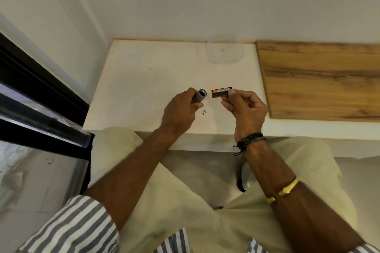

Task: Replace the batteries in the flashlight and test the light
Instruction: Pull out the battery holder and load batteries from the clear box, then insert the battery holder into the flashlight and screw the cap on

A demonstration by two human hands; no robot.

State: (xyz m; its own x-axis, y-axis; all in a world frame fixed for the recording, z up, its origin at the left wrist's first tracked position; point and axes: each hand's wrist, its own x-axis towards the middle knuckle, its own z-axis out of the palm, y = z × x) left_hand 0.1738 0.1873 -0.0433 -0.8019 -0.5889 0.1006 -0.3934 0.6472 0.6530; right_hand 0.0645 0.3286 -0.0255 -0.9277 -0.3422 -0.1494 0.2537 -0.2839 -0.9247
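Flashlight body [199, 96], a dark grey tube, sits in the person's left hand [181, 111], whose fingers are wrapped round its lower part. Its open end sticks out past the knuckles and faces the other hand, and the bore looks dark inside. I cannot see the lamp end, which is buried in the fist.

Just beside that open mouth, but not touching it, is the battery holder [221, 92], a short black cartridge with orange cells showing along its top. The right hand [246, 109] pinches it by its right end between the thumb and the curled fingers, so the cartridge lies roughly level and points its free end at the tube. Both hands are held up above the white table [144, 88], near its front edge.

A few small dark specks [204, 112] lie on the table under the left hand. At the back of the table stands a clear plastic container [225, 51], close to the wall. A wooden board [318, 80] covers the table's right part.

The right arm wears a black bracelet [249, 138] at the wrist and a gold bangle [287, 188] higher up.
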